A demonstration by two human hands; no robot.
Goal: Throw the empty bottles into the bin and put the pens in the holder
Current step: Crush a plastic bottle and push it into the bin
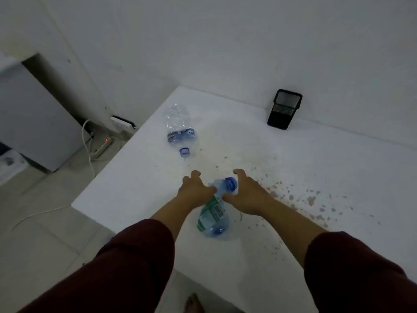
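Both hands flank green-label bottle (213,213) near the surface's front edge: left hand (195,190), right hand (244,195), grips wide, holding nothing. Long axis runs front-to-back, blue cap (231,183) away, nearer right hand.

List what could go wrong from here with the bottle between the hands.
1. The green-label bottle lies on its side between spread fingers; neither the left hand nor the right hand has closed on it, so it could roll away.
2. No bin is in view, so carrying it there may be awkward with the power strip cable trailing across the floor.
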